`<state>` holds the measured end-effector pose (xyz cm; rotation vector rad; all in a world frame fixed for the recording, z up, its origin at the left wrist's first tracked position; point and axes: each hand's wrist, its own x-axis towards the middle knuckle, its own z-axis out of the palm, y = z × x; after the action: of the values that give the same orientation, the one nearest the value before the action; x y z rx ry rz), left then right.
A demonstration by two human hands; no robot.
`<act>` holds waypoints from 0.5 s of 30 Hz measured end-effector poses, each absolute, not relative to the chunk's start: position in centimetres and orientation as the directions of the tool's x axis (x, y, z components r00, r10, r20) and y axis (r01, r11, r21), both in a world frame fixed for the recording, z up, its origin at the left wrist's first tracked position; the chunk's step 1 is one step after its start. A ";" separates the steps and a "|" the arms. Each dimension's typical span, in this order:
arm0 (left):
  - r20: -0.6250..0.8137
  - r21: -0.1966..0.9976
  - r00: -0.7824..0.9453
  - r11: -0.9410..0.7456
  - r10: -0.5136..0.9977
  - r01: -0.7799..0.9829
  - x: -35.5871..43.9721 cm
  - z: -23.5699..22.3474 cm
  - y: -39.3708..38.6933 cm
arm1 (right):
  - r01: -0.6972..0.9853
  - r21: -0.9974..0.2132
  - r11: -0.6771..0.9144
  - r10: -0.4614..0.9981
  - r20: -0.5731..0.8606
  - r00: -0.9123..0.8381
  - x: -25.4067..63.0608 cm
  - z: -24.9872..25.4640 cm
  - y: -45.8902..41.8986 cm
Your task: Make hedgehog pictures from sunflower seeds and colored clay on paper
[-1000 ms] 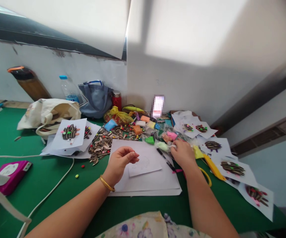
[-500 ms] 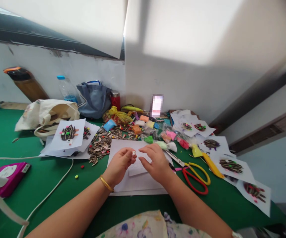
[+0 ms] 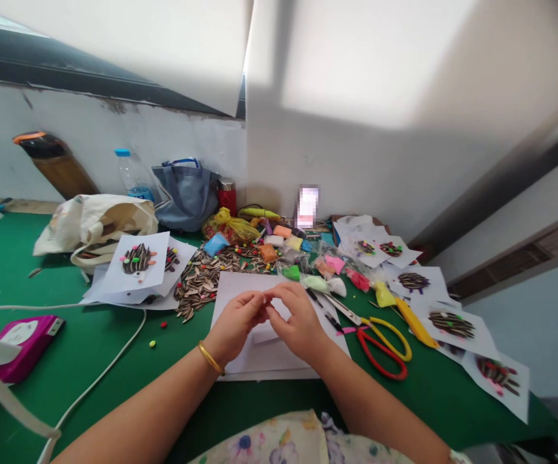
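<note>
Above the white paper, my left hand and my right hand meet at the fingertips. The left fingers are pinched around a small piece of white clay, now almost wholly covered. My right thumb and index finger close in on that same spot from the other side. Beneath the hands lies a smaller folded white paper. Beside the right wrist are a black pen and scissors with one yellow and one red handle.
Sunflower seeds are heaped behind the paper, with bagged coloured clay to their right. Sheets bearing seed hedgehogs lie left, and more seed pictures line the right edge. A white cable crosses the left side near a magenta box.
My right hand has moved left, and its fingertips now meet those of my left hand. The white piece that showed in the left fingers is now mostly hidden.
</note>
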<state>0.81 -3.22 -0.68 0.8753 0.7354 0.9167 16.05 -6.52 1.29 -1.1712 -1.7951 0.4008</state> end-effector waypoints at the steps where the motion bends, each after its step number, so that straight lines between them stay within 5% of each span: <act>1: -0.175 0.878 0.424 0.336 0.889 -0.341 0.8 -0.7 -3.3 | 0.535 -0.688 0.490 0.848 0.520 -0.107 16.2 1.0 -6.5; 15: -0.256 0.874 0.572 0.440 0.779 -0.208 0.8 -0.4 -3.8 | 0.396 -0.770 0.500 0.851 0.522 -0.060 17.6 -0.2 -6.6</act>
<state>0.80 -3.75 -0.37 0.9162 0.7279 0.6855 17.64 -6.57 -0.23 -1.0772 -1.6652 0.5269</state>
